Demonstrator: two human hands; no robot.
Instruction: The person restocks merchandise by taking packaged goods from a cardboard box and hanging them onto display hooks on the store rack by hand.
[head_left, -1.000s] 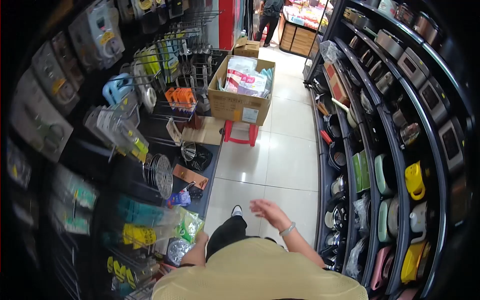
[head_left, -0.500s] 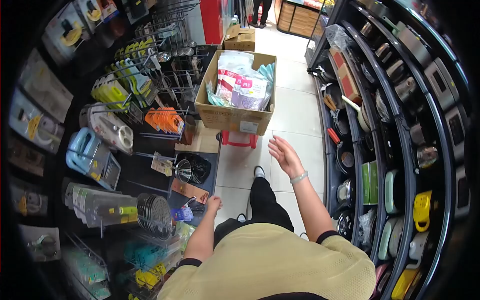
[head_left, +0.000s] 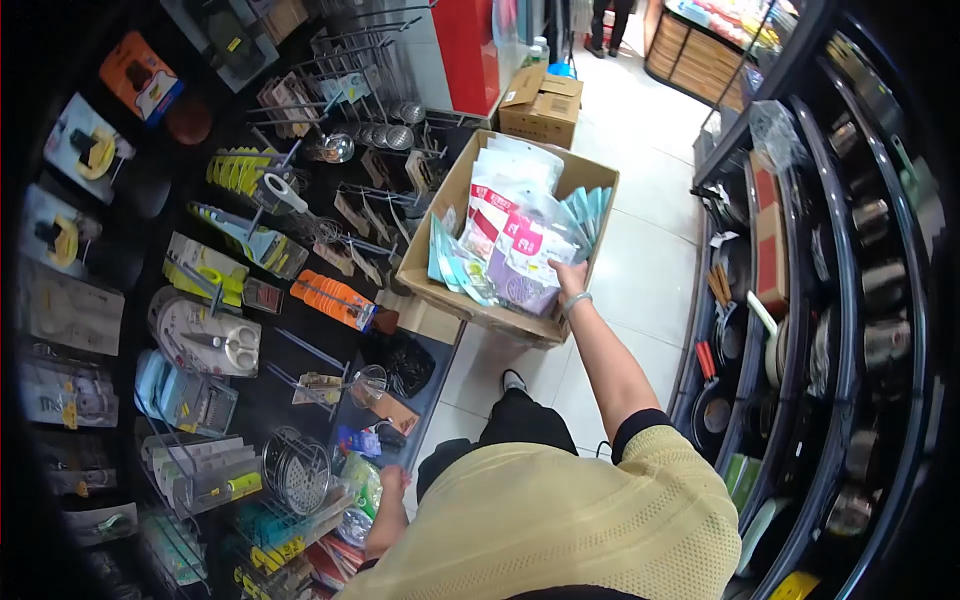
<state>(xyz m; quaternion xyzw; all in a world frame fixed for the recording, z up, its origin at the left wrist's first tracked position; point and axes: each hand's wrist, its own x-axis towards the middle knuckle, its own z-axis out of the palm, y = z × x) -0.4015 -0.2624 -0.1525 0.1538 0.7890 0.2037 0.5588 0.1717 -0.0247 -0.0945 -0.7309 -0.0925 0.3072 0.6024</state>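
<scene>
My right hand (head_left: pixel 570 281), with a pale bracelet at the wrist, is at the near right inside of an open cardboard box (head_left: pixel 470 312). Its thumb and fingers close on the edge of a purple-and-white plastic pack (head_left: pixel 527 270) with a pink label. Beside that pack lie a red-and-white pack (head_left: pixel 486 215) and several light-blue packs (head_left: pixel 455 265). My left hand (head_left: pixel 393 482) hangs low on the left, fingers curled, near bagged goods (head_left: pixel 362 480) on the shelf; nothing shows in it.
On the left, a rack holds orange hanging packs (head_left: pixel 335 298), scissors (head_left: pixel 238 345) and round strainers (head_left: pixel 297 470). Pans (head_left: pixel 712 410) fill the shelves on the right. Another carton (head_left: pixel 541 108) stands behind the box. A person's legs (head_left: pixel 609 25) show at the far end.
The box appears nearer and the view has turned. My right hand, open in the air before, has reached into the box and closed on the pack. My left hand has moved lower and back.
</scene>
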